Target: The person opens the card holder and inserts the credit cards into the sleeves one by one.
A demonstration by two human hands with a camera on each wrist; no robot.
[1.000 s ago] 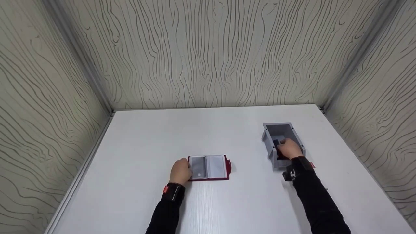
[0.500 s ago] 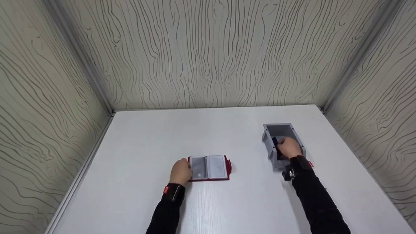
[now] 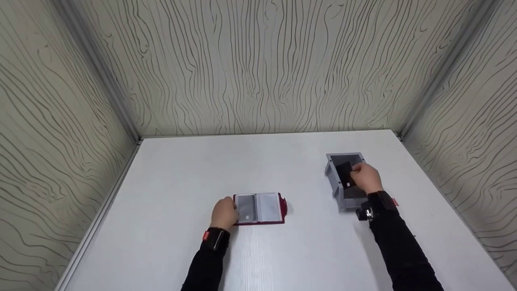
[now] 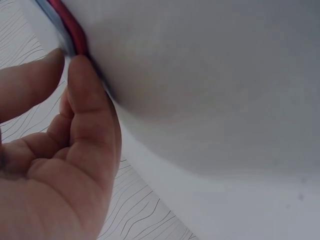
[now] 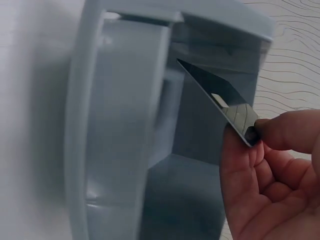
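A red card holder [image 3: 269, 208] lies spread on the table, showing its clear sleeves; a dark card with a pale chip fills the left sleeve. My left hand [image 3: 224, 213] pinches its left edge between thumb and index finger; in the left wrist view the red cover [image 4: 75, 35] shows at the fingertips. At the right, my right hand [image 3: 366, 177] holds a black chip card [image 3: 344, 173] by one edge, over the grey bin [image 3: 337, 180]. The glossy card [image 5: 220, 95] slants in front of the bin's inside in the right wrist view.
The white table [image 3: 181, 169] meets a wood-patterned back wall [image 3: 258, 72], with similar walls at both sides. The bin's raised sides surround the space below the right hand. Part of the bin's floor is hidden by that hand.
My right hand has risen and shifted slightly right, bringing the black card up from inside the bin, its chip face now showing. The left hand and card holder have stayed put.
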